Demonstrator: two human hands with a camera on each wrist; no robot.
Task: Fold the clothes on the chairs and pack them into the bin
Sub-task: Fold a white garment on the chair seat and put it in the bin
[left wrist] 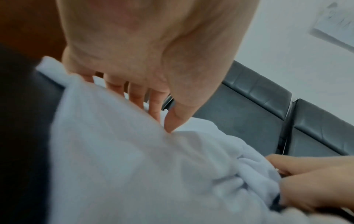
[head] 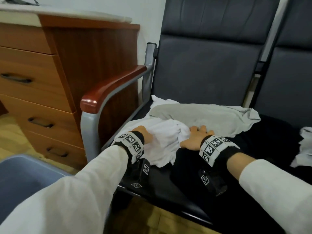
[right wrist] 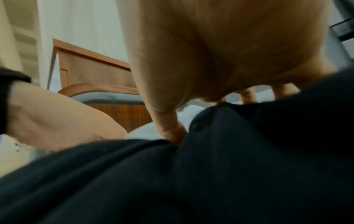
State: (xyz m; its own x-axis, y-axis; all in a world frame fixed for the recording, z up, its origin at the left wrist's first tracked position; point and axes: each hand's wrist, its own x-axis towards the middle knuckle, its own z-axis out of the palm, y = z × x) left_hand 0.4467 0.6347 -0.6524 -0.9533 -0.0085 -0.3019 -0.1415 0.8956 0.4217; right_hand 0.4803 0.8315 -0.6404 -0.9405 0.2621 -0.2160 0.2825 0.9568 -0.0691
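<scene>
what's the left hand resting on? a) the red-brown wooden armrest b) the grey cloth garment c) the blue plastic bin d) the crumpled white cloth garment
d: the left hand lies on the crumpled white cloth garment on the black chair seat.

Our left grip hangs over the white garment, straight fingers touching its cloth. At the garment's lower right, our right grip touches bunched folds. Behind the garment we see dark chair backs.
</scene>
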